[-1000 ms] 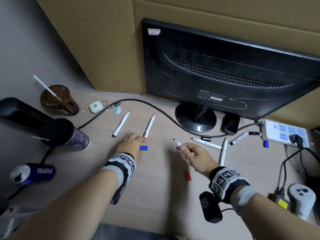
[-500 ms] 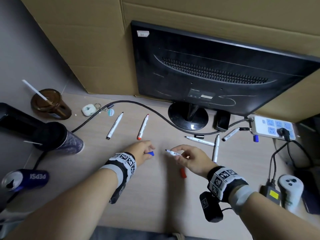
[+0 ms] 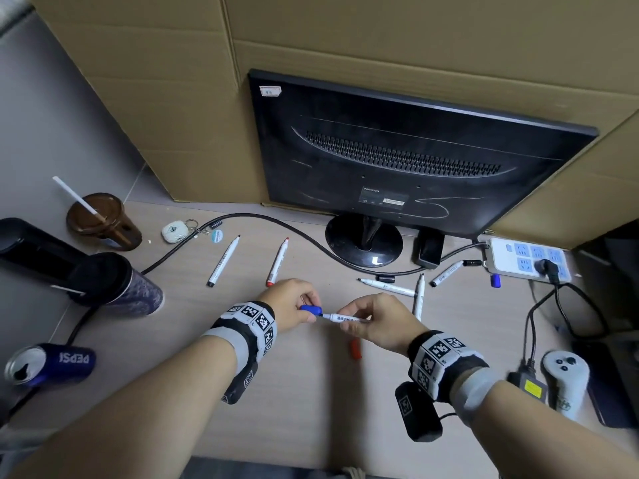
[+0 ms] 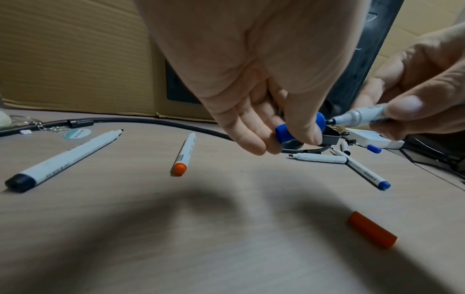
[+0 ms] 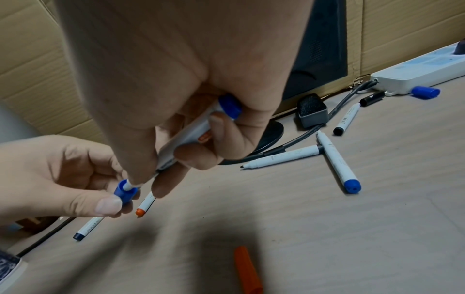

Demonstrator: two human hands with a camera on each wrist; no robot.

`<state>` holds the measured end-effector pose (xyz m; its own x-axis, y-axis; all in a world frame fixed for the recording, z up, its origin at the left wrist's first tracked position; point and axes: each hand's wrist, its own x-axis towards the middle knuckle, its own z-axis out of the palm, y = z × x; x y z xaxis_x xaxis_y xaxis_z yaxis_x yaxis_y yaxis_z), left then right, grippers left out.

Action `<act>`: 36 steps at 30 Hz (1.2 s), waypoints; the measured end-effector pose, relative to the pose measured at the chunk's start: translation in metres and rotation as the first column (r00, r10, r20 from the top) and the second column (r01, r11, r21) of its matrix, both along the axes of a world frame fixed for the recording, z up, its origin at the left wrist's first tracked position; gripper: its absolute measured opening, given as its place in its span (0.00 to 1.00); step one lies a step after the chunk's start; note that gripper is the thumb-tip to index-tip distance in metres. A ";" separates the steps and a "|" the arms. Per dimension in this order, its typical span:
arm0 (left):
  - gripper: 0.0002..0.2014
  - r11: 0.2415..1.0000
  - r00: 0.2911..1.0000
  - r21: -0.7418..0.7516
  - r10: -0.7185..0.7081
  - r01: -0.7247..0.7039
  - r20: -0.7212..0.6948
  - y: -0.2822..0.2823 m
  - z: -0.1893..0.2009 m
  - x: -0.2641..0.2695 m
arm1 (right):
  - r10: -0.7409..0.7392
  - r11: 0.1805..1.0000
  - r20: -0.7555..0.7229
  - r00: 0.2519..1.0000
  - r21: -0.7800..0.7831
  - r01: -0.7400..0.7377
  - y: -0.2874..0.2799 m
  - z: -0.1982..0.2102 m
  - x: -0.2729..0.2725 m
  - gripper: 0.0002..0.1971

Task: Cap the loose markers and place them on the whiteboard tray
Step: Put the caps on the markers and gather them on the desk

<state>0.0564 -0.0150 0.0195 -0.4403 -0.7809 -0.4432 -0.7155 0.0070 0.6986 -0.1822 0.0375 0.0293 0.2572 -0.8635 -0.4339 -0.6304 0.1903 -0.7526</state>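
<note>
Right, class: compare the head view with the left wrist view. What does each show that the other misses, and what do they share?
Only the head view shows the blue Pepsi can, the brown lidded cup with a straw and the white game controller.

Only the left wrist view shows the marker's tip just at the mouth of the cap, not pushed in.

Both show the left hand pinching the small blue marker cap, the right hand gripping the white blue-tipped marker, and the loose orange cap on the desk.

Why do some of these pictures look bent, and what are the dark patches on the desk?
Head view: the wide lens bows the monitor. Left wrist view: soft shadows darken the desk, and the palm of the left hand looms large. Right wrist view: the orange cap looks smeared.
</note>
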 end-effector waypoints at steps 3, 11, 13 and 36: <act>0.13 1.000 1.000 -0.015 -0.015 0.015 0.015 0.000 0.002 -0.002 | -0.008 1.000 -0.006 1.000 -0.007 0.008 0.000 0.004 -0.003 0.04; 0.15 0.991 0.993 -0.127 -0.021 0.035 0.112 0.001 -0.003 0.000 | -0.100 0.995 -0.048 0.994 -0.002 0.100 0.005 0.007 -0.012 0.04; 0.10 0.990 0.990 -0.073 0.129 -0.124 0.059 0.001 -0.008 0.003 | -0.091 0.996 -0.060 0.994 0.007 0.091 0.007 0.006 -0.017 0.04; 0.09 0.912 0.886 0.374 0.308 -0.171 -0.347 0.006 0.013 -0.010 | -0.088 0.995 0.029 0.996 -0.035 0.089 -0.001 0.029 -0.011 0.05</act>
